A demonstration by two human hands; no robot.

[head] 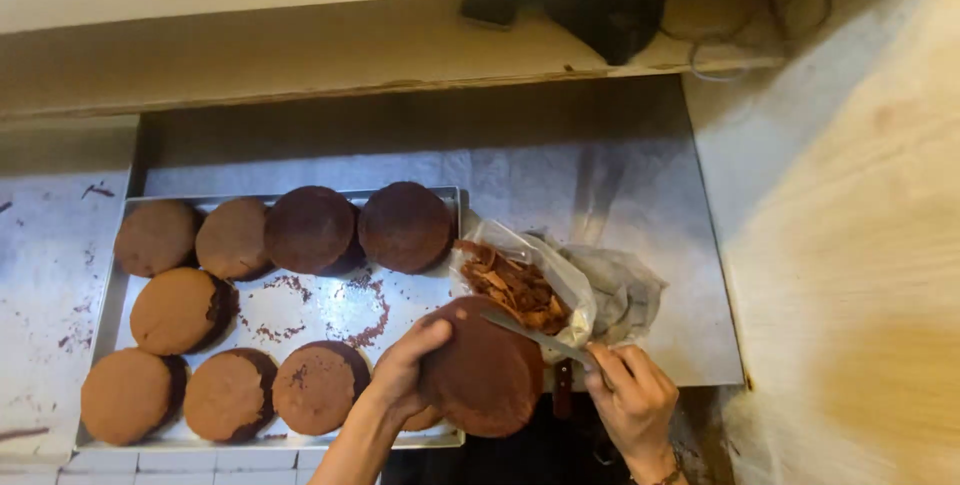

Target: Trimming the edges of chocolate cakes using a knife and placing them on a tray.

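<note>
Left hand (405,365): closed around the left edge of a round brown cake (487,370), fingers curled over its rim, holding it tilted up off the tray. The cake sits at the 6 o'clock edge of the view, between the two hands, its flat face turned toward the camera.

Right hand (632,400): shut on the dark handle of a knife (535,337). The blade runs from the hand at about 4 o'clock up toward 10 o'clock and lies across the upper right rim of the held cake, touching it. The knife's long axis is therefore slanted across the cake's top edge, not straight through its middle. Both hands are close to the cake; the left bears it, and the right reaches it only through the blade.

Surroundings: a clear plastic bag (560,290) of brown cake trimmings lies just beyond the cake at 1 o'clock, its mouth open toward the knife tip. A metal tray (330,310) at 9 o'clock carries eight more round cakes in rows, with crumbs scattered on its bare centre. The tray and bag rest on a steel worktop (620,175). A wooden board or wall fills the 3 o'clock side.
</note>
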